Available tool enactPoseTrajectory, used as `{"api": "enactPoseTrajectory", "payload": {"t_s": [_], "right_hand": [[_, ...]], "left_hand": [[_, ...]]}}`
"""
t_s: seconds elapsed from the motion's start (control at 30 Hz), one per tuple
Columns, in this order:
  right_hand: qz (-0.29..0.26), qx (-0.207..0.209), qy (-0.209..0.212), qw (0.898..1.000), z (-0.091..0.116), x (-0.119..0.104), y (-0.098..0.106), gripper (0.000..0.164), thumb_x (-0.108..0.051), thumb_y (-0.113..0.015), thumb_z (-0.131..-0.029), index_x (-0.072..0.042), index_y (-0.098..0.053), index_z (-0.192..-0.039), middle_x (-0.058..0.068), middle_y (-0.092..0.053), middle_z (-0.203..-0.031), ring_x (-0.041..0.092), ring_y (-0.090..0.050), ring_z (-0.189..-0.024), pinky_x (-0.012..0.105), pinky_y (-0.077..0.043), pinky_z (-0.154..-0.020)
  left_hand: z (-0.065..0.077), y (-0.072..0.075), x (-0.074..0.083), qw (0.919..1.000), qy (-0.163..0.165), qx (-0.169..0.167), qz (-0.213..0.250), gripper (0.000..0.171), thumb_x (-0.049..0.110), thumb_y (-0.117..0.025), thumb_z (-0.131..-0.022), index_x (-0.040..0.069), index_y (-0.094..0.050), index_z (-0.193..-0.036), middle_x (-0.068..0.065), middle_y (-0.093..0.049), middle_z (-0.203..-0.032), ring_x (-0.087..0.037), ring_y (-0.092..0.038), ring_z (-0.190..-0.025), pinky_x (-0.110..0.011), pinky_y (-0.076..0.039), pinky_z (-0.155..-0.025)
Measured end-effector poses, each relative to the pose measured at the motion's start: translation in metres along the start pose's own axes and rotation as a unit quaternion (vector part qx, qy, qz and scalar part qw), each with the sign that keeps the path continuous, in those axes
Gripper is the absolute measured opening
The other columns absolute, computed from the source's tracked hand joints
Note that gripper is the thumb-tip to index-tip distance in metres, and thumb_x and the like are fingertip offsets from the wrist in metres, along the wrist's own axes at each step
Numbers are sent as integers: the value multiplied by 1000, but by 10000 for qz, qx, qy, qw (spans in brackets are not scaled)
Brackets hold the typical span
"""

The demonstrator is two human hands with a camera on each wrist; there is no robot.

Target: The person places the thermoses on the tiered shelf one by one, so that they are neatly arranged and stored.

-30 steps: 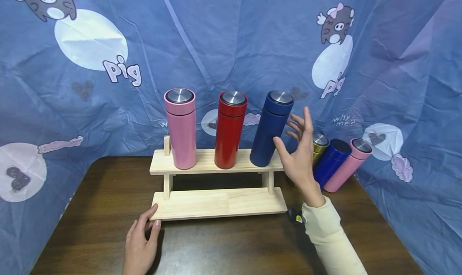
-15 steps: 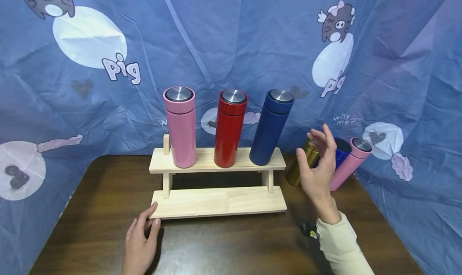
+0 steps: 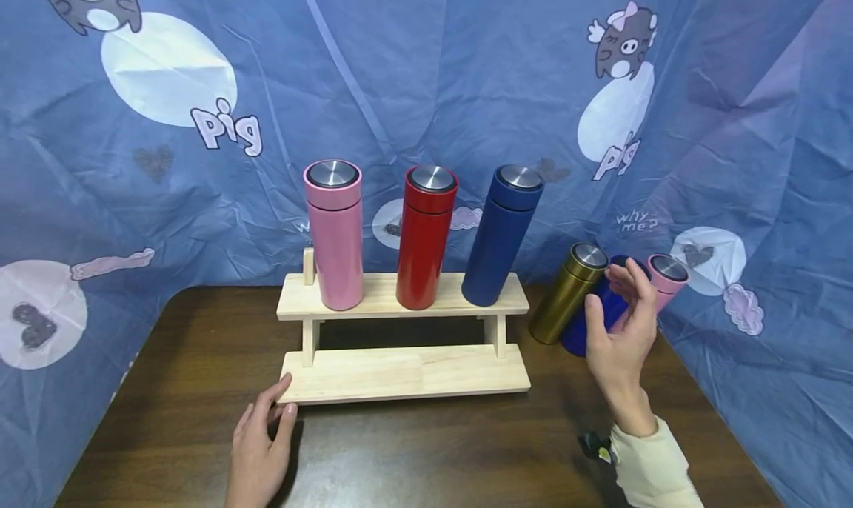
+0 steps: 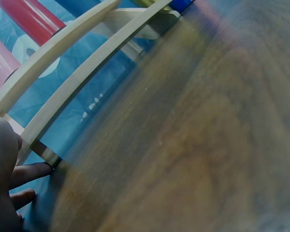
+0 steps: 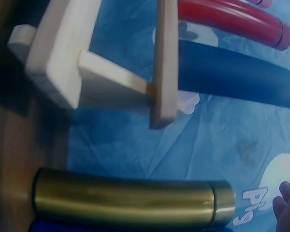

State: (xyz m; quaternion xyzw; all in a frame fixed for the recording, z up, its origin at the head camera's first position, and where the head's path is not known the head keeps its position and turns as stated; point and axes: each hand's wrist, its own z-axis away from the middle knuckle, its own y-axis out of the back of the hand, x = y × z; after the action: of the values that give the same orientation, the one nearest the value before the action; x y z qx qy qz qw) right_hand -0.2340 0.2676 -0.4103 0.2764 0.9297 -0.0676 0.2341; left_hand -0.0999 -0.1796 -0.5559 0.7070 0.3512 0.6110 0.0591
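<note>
1. Left hand: fingers relaxed, gripping nothing, touching the front left corner of the wooden stand, which sits on the desk.
2. Stand's upper shelf: pink bottle, red bottle, dark blue bottle. All upright, spaced apart, steel-topped lids on.
3. Right of the stand, on the desk: gold bottle, upright, steel lid top showing.
4. Bright blue bottle: just right of gold, partly hidden by the right hand.
5. Right hand: fingers spread, slightly bent, not closed; can't tell if they touch bright blue.
6. Second pink bottle: rightmost, lower part hidden behind the hand.
</note>
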Motion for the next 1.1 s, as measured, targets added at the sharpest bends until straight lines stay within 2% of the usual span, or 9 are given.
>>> {"api": "enactPoseTrajectory", "payload": {"t_s": [0.17,0.33,0.53,0.7,0.77,0.93,1.1], "right_hand": [[183,285,-81,9994,2,-6,8,54,1,-71,-92,16,-58,-142,13,-72,-130,20,-68,-123,29,-51,-109],[515,544,-95,9971,-1,-13,13,52,-4,-71,-91,13,-63,-139,24,-70,-126,17,-66,-124,28,-49,-108],[757,672,-98,9948,-3,-4,19,52,-5,-71,-90,12,-65,-138,31,-67,-123,11,-62,-123,28,-48,-107],[954,579,-128,9937,-3,8,29,53,-5,-72,-90,11,-64,-140,17,-68,-127,8,-59,-126,27,-44,-107],[1056,577,-172,9926,-2,20,35,54,-6,-73,-90,9,-65,-141,3,-68,-131,8,-57,-128,26,-43,-108],[1307,653,-322,9887,2,49,50,55,-4,-73,-89,6,-66,-143,-19,-58,-133,5,-53,-131,26,-40,-109],[1430,690,-403,9865,-1,45,51,53,0,-70,-90,7,-66,-142,-13,-56,-136,2,-49,-130,26,-38,-107]], "left_hand": [[0,0,1,10000,38,-30,15,44,9,-68,-109,11,-63,-152,-23,-70,-147,-46,-76,-119,-67,-30,-127],[-1,0,2,9999,100,-58,15,45,9,-67,-109,11,-63,-154,-24,-68,-149,-48,-75,-120,-67,-29,-128],[0,2,2,9999,165,-46,-9,45,9,-67,-109,12,-63,-153,-22,-67,-150,-47,-75,-120,-65,-29,-128],[0,2,1,9998,176,-3,-12,44,10,-68,-109,13,-64,-153,-21,-69,-150,-45,-75,-119,-64,-31,-127],[0,2,1,9998,177,-3,-9,44,10,-68,-109,13,-64,-153,-21,-69,-149,-45,-75,-119,-65,-31,-127],[0,1,1,10000,95,2,6,44,9,-68,-109,12,-64,-153,-22,-70,-146,-45,-76,-118,-66,-30,-127],[0,1,0,10000,66,6,-10,44,10,-68,-109,12,-64,-153,-23,-72,-142,-47,-76,-118,-66,-30,-127]]}}
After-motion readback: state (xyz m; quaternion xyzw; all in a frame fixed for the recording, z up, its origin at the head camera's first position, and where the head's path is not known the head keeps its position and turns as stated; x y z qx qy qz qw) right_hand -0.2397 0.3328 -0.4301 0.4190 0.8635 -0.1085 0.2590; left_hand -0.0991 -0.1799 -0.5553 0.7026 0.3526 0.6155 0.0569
